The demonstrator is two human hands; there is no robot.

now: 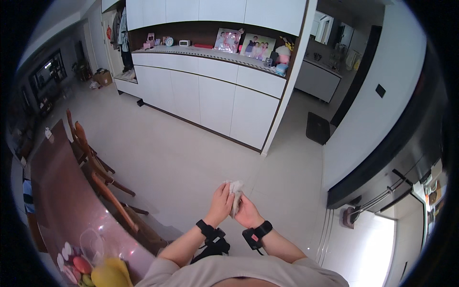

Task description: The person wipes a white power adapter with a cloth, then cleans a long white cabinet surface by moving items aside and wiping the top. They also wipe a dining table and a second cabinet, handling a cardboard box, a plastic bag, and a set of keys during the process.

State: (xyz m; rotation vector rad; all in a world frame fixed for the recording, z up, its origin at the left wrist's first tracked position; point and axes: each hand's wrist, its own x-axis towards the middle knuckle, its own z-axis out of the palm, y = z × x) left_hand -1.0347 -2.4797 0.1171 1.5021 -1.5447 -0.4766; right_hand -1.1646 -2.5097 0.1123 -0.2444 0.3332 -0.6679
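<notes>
Between my two hands is a crumpled whitish cloth or tissue (235, 187), held in front of my body above the tiled floor. My left hand (221, 203) presses on its left side with the fingers pointing up and away. My right hand (249, 212) cups the lower right side, and its fingertips are partly hidden behind the cloth. Each wrist wears a black strap with a small box attached. Whether the bundle is cloth or paper cannot be told.
A long dining table (68, 186) with fruit curves along the left, wooden chairs (104, 175) beside it. White cabinets (215, 97) stand ahead, bearing framed photos (258, 46). A dark mat (318, 128) lies by a doorway at right. A broom or dustpan (348, 217) stands lower right.
</notes>
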